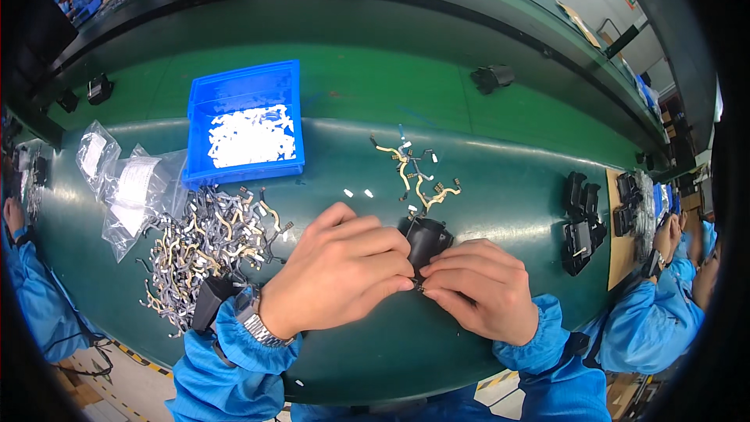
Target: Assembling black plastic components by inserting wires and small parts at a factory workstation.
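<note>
Black housing (424, 242) partly hidden by left hand (344, 270), right hand (484, 287); both pinching tiny piece (419, 287), details unclear.

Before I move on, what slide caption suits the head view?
Left hand and right hand at a black plastic housing, right of piled wire harnesses and a blue bin of white pieces.

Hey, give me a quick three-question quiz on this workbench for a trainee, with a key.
1. What colour is the bin holding the small white pieces?
2. True or false: the bin stands to the left of the curved black housing being handled.
3. Which is nearer the pile of cables: A, the left hand; B, the right hand?

Key: 1. Blue. 2. True. 3. A.
</note>
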`<state>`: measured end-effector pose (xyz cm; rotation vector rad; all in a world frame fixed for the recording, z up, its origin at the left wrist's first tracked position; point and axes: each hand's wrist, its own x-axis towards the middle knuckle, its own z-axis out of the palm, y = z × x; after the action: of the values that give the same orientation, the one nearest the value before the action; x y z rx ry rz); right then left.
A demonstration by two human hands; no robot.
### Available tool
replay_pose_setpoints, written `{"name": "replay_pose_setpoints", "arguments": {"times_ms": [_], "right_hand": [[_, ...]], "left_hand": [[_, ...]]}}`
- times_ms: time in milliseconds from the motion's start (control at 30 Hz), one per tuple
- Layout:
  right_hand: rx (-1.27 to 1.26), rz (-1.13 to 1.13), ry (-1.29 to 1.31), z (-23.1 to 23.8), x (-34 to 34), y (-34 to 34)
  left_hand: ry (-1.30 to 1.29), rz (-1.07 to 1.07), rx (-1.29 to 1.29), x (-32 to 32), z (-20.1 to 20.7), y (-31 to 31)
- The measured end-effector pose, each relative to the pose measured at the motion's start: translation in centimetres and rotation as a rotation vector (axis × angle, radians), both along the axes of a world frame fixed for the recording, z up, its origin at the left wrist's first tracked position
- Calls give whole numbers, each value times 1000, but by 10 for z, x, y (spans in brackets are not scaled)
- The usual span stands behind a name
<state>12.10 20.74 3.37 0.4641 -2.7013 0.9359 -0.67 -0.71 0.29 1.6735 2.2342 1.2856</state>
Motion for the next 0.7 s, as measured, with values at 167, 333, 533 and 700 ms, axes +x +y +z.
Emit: {"name": "replay_pose_setpoints", "arguments": {"times_ms": [167,333,533,700], "right_hand": [[-83,-15,-75,-3,0,1],[-101,7,-1,-5,2,4],[72,-9,244,-8,2,-5],[200,35,389,-15,-6,1]], "left_hand": [[5,7,6,0,-1,0],[3,15,6,1,-1,0],[-25,43,12,-1,-2,0],[-88,53,61,-2,0,2]]}}
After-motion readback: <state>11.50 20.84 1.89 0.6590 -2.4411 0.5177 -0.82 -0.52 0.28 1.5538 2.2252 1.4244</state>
